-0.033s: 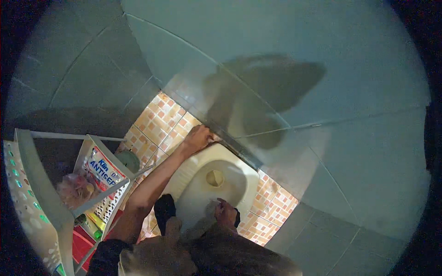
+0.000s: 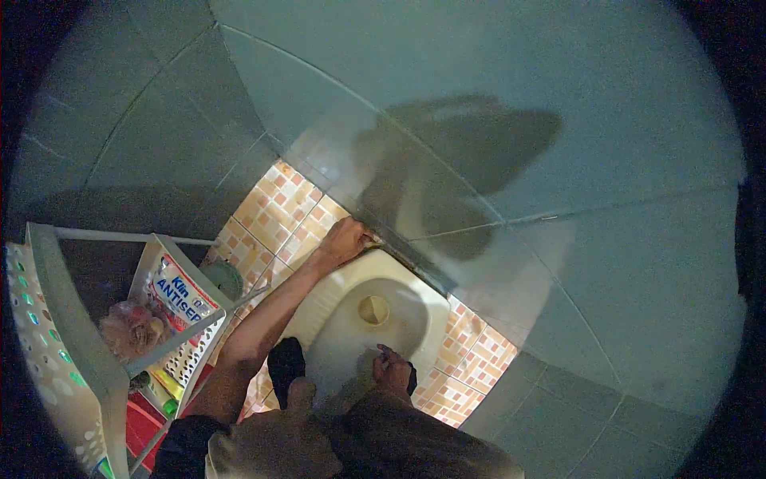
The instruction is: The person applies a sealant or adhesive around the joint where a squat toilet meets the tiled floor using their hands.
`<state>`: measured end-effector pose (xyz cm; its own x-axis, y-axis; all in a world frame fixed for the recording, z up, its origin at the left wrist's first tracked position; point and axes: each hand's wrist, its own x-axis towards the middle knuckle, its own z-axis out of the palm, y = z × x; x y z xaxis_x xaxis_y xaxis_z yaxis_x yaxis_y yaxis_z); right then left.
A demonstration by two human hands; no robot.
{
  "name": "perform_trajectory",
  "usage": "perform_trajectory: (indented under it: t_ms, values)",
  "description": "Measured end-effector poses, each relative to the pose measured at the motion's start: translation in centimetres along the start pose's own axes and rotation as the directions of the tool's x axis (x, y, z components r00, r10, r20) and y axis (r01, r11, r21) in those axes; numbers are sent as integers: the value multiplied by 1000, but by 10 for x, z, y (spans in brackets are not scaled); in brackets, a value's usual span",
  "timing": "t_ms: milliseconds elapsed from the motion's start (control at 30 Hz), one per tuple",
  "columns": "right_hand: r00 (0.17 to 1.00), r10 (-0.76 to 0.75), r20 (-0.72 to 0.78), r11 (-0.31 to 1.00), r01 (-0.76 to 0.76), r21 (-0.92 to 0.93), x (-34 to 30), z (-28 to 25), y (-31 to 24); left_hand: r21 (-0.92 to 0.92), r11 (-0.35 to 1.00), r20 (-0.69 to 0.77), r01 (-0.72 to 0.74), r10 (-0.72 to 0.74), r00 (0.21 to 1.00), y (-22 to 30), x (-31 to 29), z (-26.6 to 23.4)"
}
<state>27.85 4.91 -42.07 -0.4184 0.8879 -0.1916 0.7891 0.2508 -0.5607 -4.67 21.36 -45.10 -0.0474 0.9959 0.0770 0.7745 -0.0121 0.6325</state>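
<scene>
A cream squat toilet (image 2: 431, 307) is set in the floor before me, its round drain hole (image 2: 373, 310) near the far end of the bowl. My left hand (image 2: 345, 241) reaches to the toilet's far left corner, where it meets the wall. Its fingers are bent closed and pressed down there; what they hold, if anything, is hidden. Lower and nearer, my right hand (image 2: 389, 371) hangs over the bowl's right side with fingers curled. Whether it holds something small is too dark to see. A black slipper (image 2: 285, 369) stands on the toilet's left side.
At left, a white plastic rack (image 2: 80, 319) holds a white, blue and red pouch (image 2: 177, 291), a pink mesh sponge (image 2: 132, 329) and a yellow tube (image 2: 166, 387) with a green cap. Grey-green walls (image 2: 622, 144) close in around the patterned tile floor (image 2: 271, 199).
</scene>
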Motion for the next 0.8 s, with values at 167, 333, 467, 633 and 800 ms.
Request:
perform_trajectory:
  t_ms: [167,333,467,633,800]
  values:
    - [998,40,50,997,-43,62,2,-4,-6,-357,928,5,105,-110,994,4,4,25]
    - [997,62,44,997,-63,36,-3,4,6,-215,976,-59,37,-50,997,1,2,32]
    - [999,39,-6,998,-40,-43,0,-2,-4,-126,991,89,41,-30,996,9,3,9]
    - [988,143,54,985,-148,91,1,-11,-16,-151,985,11,84,-83,996,-1,-5,6]
    - [978,163,132,973,-181,143,4,-20,-20,-383,918,-5,100,-111,994,8,-1,12]
